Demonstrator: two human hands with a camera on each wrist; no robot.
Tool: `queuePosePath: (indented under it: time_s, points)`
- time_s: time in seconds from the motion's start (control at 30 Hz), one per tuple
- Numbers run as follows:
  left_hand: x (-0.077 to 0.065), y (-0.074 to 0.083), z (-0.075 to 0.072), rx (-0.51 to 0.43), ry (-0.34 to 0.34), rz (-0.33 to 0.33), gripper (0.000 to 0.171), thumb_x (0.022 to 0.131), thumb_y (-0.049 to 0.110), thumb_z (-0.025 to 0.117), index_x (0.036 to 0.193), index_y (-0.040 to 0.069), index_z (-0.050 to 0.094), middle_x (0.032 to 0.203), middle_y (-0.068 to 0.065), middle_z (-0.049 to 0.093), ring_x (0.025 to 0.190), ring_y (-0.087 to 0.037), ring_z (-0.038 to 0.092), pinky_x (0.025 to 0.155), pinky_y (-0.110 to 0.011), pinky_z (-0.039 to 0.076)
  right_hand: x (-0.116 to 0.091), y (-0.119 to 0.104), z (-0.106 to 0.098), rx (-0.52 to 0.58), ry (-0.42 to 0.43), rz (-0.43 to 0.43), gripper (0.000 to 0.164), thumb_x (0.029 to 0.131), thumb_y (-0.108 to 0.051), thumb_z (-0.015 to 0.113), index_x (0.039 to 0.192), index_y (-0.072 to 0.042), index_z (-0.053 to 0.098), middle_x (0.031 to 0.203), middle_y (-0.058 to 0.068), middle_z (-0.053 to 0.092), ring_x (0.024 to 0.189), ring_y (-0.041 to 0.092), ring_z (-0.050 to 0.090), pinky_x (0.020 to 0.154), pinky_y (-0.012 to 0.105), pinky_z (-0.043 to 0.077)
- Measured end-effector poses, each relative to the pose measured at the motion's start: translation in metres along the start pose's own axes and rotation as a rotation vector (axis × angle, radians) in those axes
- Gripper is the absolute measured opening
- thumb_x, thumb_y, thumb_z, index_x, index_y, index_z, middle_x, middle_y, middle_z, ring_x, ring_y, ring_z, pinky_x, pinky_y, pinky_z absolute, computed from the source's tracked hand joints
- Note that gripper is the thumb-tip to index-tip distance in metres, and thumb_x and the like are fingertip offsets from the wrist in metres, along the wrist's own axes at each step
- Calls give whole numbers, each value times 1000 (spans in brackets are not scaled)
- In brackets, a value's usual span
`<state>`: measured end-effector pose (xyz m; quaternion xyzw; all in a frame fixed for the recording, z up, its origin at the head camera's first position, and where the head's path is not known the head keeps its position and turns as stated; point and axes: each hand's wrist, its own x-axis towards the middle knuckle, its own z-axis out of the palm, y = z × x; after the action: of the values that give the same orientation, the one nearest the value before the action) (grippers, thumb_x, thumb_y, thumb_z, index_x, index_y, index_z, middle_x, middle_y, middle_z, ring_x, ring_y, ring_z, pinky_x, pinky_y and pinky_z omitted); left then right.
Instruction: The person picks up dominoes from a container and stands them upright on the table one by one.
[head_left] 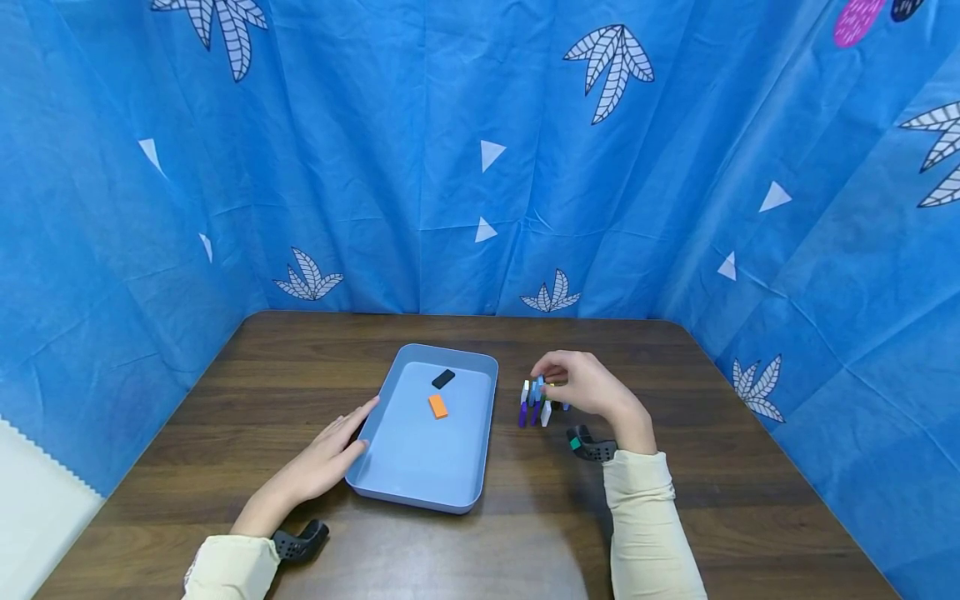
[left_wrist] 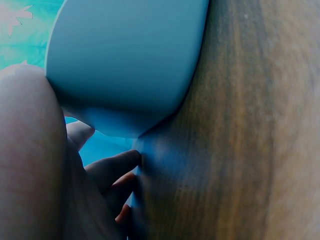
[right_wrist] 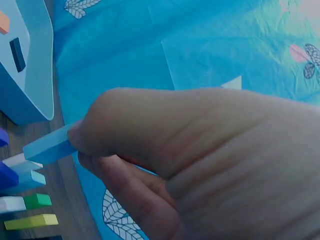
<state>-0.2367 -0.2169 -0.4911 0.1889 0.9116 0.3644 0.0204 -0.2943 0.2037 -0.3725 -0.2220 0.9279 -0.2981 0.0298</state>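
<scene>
Between thumb and fingers, my right hand (head_left: 592, 387) pinches a light blue domino block (right_wrist: 49, 145). The block is above a small group of standing blocks on the table. That group includes a purple block (head_left: 522, 415), a white block (head_left: 546, 413), a green block (right_wrist: 38, 201) and a yellow block (right_wrist: 32, 222). My left hand (head_left: 326, 457), fingers extended, rests against the left side of a shallow blue tray (head_left: 416, 479). Inside the tray lie a black block (head_left: 443, 379) and an orange block (head_left: 438, 407), flat and apart from each other.
The wooden table (head_left: 720, 500) carries the tray near its middle, with the block group just right of it. A blue patterned curtain (head_left: 420, 167) hangs behind the table and along both sides. Each wrist wears a black band (head_left: 300, 542).
</scene>
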Motion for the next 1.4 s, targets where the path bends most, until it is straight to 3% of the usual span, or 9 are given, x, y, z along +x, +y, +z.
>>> queuePosePath:
  time_s: [0.63, 0.87, 1.13, 1.4]
  points:
    - [2, -3, 0, 7, 2, 2, 63, 109, 20, 46, 167, 19, 21, 170, -15, 26, 156, -41, 22, 125, -66, 13, -5, 20, -13, -40, -12, 65, 20, 92, 0, 72, 112, -1, 73, 107, 12, 74, 100, 24, 70, 90, 45, 61]
    - [1, -3, 0, 4, 1, 5, 63, 109, 21, 46, 167, 18, 21, 170, -15, 26, 156, -41, 22, 125, -66, 13, -5, 24, -8, -47, -81, 133, 17, 90, 2, 73, 106, -3, 75, 104, 11, 74, 94, 20, 68, 89, 43, 61]
    - [1, -3, 0, 2, -2, 0, 63, 109, 21, 46, 167, 18, 21, 170, -15, 26, 156, -42, 22, 125, -66, 13, -3, 28, -1, -38, -121, 116, 18, 90, 4, 70, 105, -3, 74, 101, 10, 73, 89, 20, 66, 83, 40, 61]
    - [2, -2, 0, 7, 2, 2, 62, 109, 19, 46, 167, 17, 22, 170, -15, 26, 156, -42, 22, 125, -66, 13, 1, 28, 6, -62, -141, 168, 15, 87, 4, 72, 99, -6, 73, 101, 9, 72, 87, 20, 64, 80, 38, 60]
